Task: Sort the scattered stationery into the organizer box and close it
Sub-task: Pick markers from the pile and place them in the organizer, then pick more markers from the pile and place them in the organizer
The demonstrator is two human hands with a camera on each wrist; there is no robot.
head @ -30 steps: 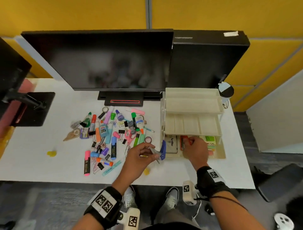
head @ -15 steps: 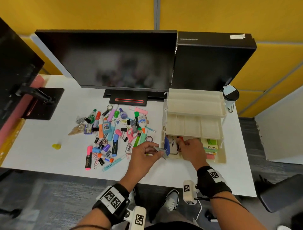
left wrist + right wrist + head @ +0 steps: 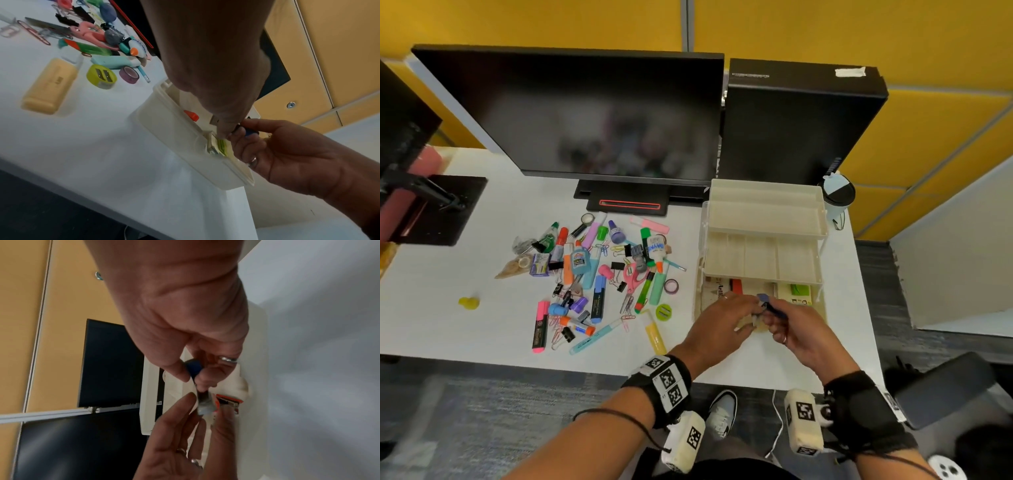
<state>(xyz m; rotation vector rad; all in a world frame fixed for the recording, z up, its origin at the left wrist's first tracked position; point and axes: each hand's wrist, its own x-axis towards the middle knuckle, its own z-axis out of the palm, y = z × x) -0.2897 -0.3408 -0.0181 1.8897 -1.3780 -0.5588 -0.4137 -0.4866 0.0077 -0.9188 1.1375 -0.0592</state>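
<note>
Both hands on one blue tool over the box

My right hand (image 3: 787,327) pinches the blue tool (image 3: 766,303); left hand (image 3: 722,320) pinches its metal tip, just above the box (image 3: 763,219) bottom tray, long axis left-right.

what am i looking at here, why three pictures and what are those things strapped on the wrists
There is no machine here: a person is sorting stationery with bare hands, wearing three cameras. The wide picture comes from a camera on the head, looking down at a white desk. The other two come from cameras strapped to each wrist, looking along the hand at the fingers; the black bands with square patterns sit at those wrists.

On the desk lies a pile of stationery, markers, clips and scissors, beside an open cream organizer box with tiers folded out. A monitor stands behind.

The left hand and right hand meet over the box's bottom tier, both pinching a small blue-handled tool with a metal end.
</note>
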